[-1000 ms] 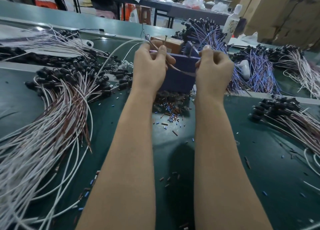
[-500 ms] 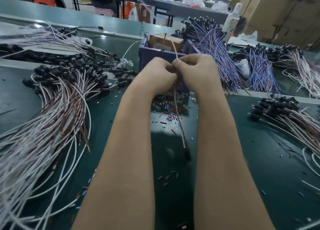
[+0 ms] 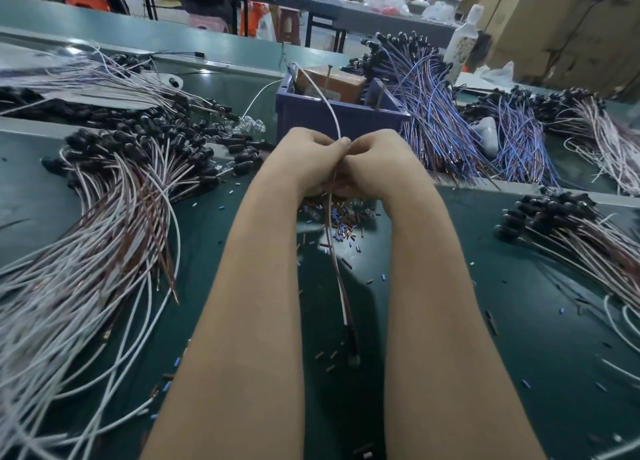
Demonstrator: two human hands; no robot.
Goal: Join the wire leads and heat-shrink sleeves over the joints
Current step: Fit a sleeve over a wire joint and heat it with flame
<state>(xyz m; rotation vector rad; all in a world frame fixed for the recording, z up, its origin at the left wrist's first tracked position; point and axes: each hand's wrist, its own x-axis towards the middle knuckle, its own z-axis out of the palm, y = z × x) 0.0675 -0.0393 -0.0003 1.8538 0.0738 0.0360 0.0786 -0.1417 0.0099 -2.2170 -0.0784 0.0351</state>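
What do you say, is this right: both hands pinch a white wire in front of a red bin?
No. The head view shows a blue bin, not red; left hand and right hand pinch the white wire in front of it.

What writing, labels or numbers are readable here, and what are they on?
No text here can be read.
Brown box in the blue bin: pale sticker, too blurred to read.
White bottle: speckled label, too blurred to read.
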